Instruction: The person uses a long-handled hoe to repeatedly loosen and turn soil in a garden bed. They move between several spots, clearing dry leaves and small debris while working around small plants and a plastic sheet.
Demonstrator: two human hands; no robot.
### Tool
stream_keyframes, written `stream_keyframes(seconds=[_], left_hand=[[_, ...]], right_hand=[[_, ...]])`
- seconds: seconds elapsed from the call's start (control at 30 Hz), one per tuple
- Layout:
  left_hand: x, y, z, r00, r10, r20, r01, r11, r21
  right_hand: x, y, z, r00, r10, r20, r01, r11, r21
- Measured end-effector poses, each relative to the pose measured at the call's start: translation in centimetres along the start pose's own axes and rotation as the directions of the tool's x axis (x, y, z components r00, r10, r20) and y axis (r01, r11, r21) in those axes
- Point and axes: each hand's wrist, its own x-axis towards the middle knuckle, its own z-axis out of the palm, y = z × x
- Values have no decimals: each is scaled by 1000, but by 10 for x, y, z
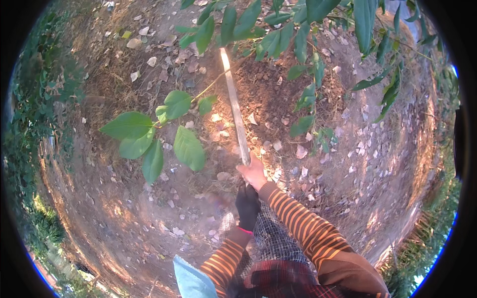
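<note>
A long wooden handle (236, 108) runs from my hands up and away over the ground; leaves cover its far end, so the tool's head cannot be seen. Bare and closed around the near part of the shaft is my right hand (255, 173). Just below it, my left hand (247, 206), in a dark glove with a pink cuff, grips the same handle close to my body. Loose, crumbled brown soil (270, 83) lies to the right of the shaft's far half.
A leafy branch (208, 87) crosses over the handle, its broad leaves (189, 148) hanging at left. More foliage (283, 37) hangs across the top. Dry fallen leaves (302, 151) litter the ground. Green plants (41, 82) line the left side. A light-blue cloth-like piece (193, 279) shows beside my left sleeve.
</note>
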Motion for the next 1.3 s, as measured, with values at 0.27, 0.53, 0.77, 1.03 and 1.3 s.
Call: stream_keyframes(seconds=[0.27, 0.53, 0.77, 1.03, 1.3], left_hand=[[140, -4, -25, 834, -496, 242, 542, 652, -530], [47, 4, -7, 857, -499, 125, 393, 478, -785], [130, -14, 3, 891, -365, 268, 409, 391, -825], [54, -38, 51, 994, 6, -113, -32, 973, -229], [-82, 32, -13, 892, -340, 298, 445, 778, -443]], right_hand=[[123, -60, 14, 995, 3, -97, 2, 999, 52], [34, 3, 30, 983, -118, -137, 94, 980, -173], [103, -71, 0, 968, -94, -233, 41, 974, -222], [55, -1, -1, 964, -22, -264, -55, 958, -282], [-86, 29, -13, 972, 234, -16, -227, 955, 189]])
